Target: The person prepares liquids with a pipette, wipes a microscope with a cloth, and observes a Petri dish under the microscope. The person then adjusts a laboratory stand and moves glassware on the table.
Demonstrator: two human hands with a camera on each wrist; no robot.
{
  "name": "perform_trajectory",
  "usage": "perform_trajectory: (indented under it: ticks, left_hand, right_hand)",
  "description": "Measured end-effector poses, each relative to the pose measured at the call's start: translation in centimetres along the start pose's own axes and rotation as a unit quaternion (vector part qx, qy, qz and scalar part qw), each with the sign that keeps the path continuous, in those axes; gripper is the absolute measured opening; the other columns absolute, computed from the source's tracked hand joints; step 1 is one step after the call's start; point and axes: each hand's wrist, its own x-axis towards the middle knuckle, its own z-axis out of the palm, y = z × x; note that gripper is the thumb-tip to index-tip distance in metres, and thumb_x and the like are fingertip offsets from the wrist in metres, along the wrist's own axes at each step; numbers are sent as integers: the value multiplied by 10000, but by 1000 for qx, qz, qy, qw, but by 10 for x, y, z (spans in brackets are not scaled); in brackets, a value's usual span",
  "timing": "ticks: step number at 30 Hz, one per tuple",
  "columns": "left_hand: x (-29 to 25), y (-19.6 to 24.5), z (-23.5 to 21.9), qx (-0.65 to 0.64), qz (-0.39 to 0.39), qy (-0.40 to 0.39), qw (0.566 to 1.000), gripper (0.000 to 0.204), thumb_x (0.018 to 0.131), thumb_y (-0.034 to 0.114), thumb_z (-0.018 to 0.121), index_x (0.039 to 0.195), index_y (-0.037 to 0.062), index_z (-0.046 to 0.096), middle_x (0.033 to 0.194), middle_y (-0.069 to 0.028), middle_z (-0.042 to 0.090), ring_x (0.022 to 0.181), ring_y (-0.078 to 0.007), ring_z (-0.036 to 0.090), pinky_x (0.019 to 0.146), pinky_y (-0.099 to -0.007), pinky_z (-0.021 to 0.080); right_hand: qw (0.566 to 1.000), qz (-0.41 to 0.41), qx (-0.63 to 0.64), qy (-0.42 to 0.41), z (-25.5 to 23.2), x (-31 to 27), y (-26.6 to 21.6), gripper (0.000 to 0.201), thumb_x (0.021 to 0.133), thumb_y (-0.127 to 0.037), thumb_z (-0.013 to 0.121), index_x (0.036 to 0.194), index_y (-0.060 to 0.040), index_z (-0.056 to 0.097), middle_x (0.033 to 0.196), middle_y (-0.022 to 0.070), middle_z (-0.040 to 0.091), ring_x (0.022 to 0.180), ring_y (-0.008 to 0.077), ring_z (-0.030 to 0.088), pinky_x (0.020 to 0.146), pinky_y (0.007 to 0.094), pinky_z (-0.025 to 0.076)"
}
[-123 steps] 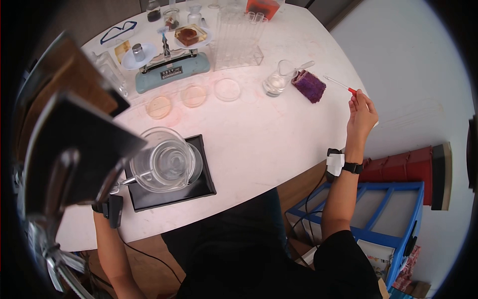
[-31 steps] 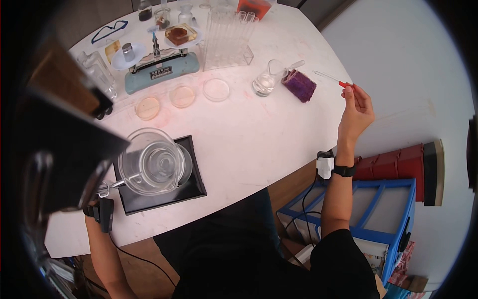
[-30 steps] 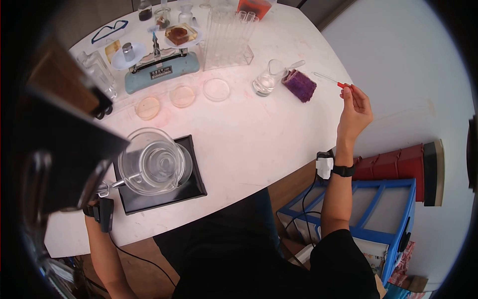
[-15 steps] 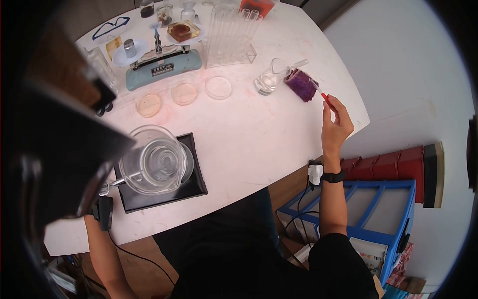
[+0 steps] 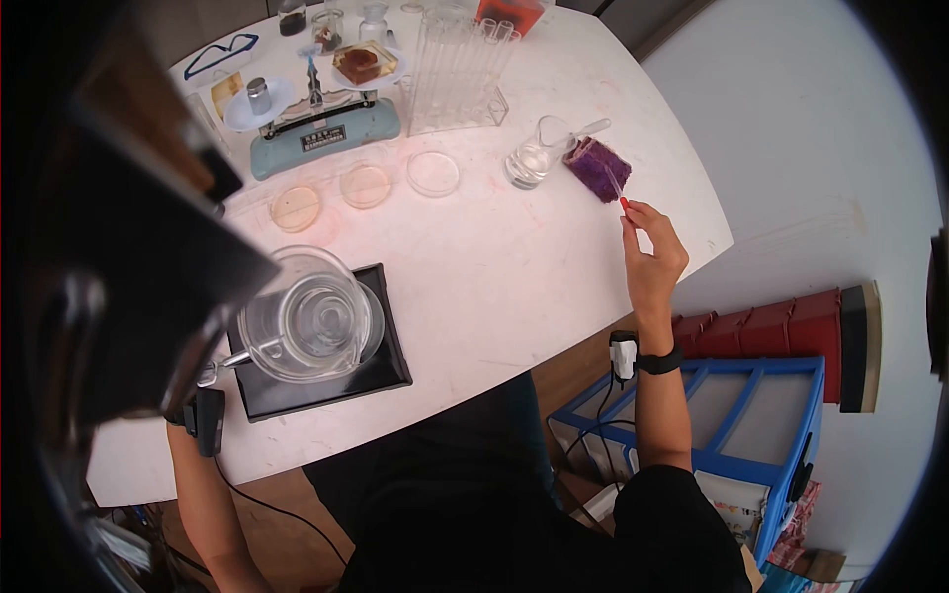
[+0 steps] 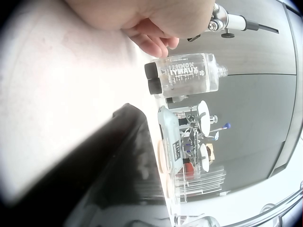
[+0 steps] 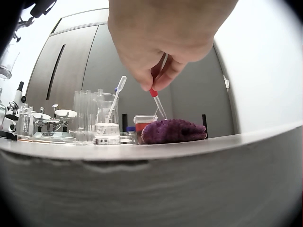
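From my remote seat: right hand grip pinched on red bulb of thin clear glass dropper, held above white worktop, tip over purple fuzzy cloth. Reckon it's featherlight, brittle, slick; hold bulb only, gently. Left hand grip: can't tell.

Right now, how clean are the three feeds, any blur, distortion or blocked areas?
Head view: fisheye bending, dark vignette, a blurred dark object blocks the left; right hand and dropper sharp. Left wrist view: overexposed, smeared foreground, only the clear bottle crisp. Right wrist view: the table edge blurred.
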Motion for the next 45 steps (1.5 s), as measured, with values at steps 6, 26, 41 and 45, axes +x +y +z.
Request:
perform_trajectory:
  ticks: [6,26,41,45]
  left_hand:
    - [-3,2,3,6,3,11,1000,198,871,-99,518,1039,-52,613,1034,-129,635,880,-152,614,788,-235,496]
    - [8,-13,-12,7,6,-11,1000,198,877,-90,519,1052,-66,608,981,-122,641,876,-142,616,775,-222,496]
    - [2,-4,-2,21,7,6,1000,193,870,-98,511,1033,-62,609,1011,-124,639,859,-141,616,764,-216,496]
    - [4,-6,-5,-17,14,-17,1000,191,870,-99,511,1031,-65,607,1027,-133,634,860,-143,612,766,-224,496]
  right_hand:
    - [999,33,17,7,-20,2,-12,178,770,70,713,932,6,675,961,111,705,871,194,683,750,282,546]
    - [832,235,483,138,-84,38,-27,138,894,30,614,1032,26,608,1030,198,661,858,200,643,773,285,532]
    - [996,-83,-28,-23,-18,22,5,190,725,85,715,888,1,665,949,98,690,820,242,661,703,307,538]
    - [993,-101,-35,-42,-12,15,9,185,724,86,711,884,3,666,949,95,681,814,246,655,691,316,538]
